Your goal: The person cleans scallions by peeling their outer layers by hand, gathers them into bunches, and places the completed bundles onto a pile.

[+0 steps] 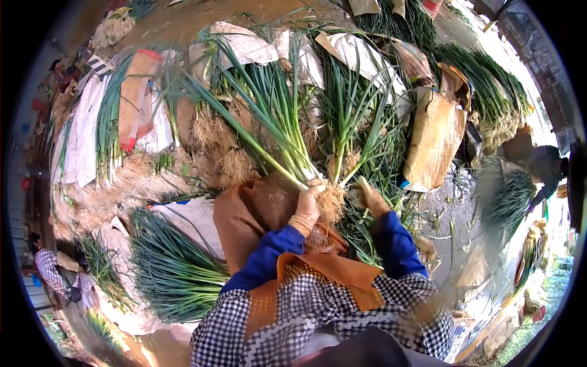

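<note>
Over the brown cloth [244, 208], the person's left hand [307, 208] has its fingers closed around the base of the green onions [295, 150], leaves slanting forward and left; the right hand [372, 200] sits just right of the roots [332, 205], its grip unclear.

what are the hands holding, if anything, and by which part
The left hand grips a bunch of green onions at its white base, close to the roots. Whether the right hand holds anything cannot be told.
</note>
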The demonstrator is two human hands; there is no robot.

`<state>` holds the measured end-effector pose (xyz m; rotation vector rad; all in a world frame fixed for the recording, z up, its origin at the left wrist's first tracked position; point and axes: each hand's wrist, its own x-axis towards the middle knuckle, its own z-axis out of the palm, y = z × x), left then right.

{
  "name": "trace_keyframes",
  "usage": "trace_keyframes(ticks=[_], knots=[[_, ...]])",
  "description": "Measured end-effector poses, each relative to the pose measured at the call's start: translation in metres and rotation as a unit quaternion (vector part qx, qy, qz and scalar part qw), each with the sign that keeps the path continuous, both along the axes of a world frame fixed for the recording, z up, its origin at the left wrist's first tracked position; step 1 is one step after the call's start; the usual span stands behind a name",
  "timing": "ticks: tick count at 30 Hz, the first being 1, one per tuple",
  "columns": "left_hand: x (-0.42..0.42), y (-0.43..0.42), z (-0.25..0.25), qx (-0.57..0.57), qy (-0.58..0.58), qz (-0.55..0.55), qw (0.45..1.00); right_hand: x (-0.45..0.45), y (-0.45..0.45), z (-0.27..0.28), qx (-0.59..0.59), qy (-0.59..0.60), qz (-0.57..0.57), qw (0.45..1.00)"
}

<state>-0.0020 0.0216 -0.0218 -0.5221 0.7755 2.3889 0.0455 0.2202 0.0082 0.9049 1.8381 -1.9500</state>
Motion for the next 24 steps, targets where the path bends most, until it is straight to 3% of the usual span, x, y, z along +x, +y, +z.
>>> trace_keyframes(ticks=[3, 4, 5, 6, 7, 8, 9, 10, 13, 15, 17, 19, 21, 23, 24], knots=[[0.003, -0.006, 0.025, 0.051, 0.007, -0.019, 0.998, -0.040, -0.030, -0.016, -0.019, 0.076, -0.004, 0.997], [0.004, -0.011, 0.021, 0.047, 0.040, -0.034, 0.998, -0.045, -0.036, -0.013, -0.027, 0.154, -0.047, 0.987], [0.003, -0.014, -0.011, 0.039, 0.064, -0.032, 0.997, -0.043, -0.043, -0.004, -0.033, 0.228, -0.090, 0.969], [0.006, -0.018, 0.004, 0.074, 0.031, -0.053, 0.995, -0.034, -0.054, 0.042, -0.091, 0.218, -0.107, 0.966], [0.010, -0.022, 0.028, 0.110, -0.004, -0.073, 0.991, -0.032, -0.058, 0.048, -0.079, 0.258, -0.107, 0.957], [0.013, -0.020, 0.039, 0.201, -0.002, -0.098, 0.975, -0.033, -0.063, 0.049, -0.065, 0.266, -0.072, 0.959], [0.013, -0.019, 0.012, 0.246, -0.041, -0.115, 0.962, -0.032, -0.065, 0.049, -0.052, 0.273, -0.040, 0.960], [0.016, -0.018, 0.017, 0.242, -0.025, -0.124, 0.962, -0.035, -0.063, 0.038, -0.017, 0.322, -0.001, 0.947], [0.016, -0.017, 0.029, 0.217, -0.013, -0.146, 0.965, -0.050, -0.050, 0.046, 0.103, 0.218, 0.071, 0.968], [0.014, -0.010, 0.016, 0.160, -0.011, -0.144, 0.977, -0.057, -0.053, 0.037, 0.044, 0.245, 0.062, 0.967], [0.015, -0.002, 0.021, 0.111, -0.035, -0.113, 0.987, -0.070, -0.044, 0.009, 0.093, 0.300, 0.077, 0.946], [0.015, -0.001, 0.012, 0.064, -0.047, -0.085, 0.993, -0.080, -0.033, 0.010, 0.083, 0.207, 0.112, 0.968], [0.014, -0.005, 0.022, 0.082, -0.042, -0.096, 0.991, -0.099, -0.025, -0.005, 0.133, 0.258, 0.058, 0.955], [0.015, -0.006, 0.010, 0.095, -0.018, -0.100, 0.990, -0.122, -0.026, -0.005, 0.262, 0.231, 0.093, 0.932], [0.015, -0.006, 0.005, 0.105, -0.008, -0.102, 0.989, -0.127, -0.029, 0.007, 0.227, 0.137, 0.093, 0.960]])
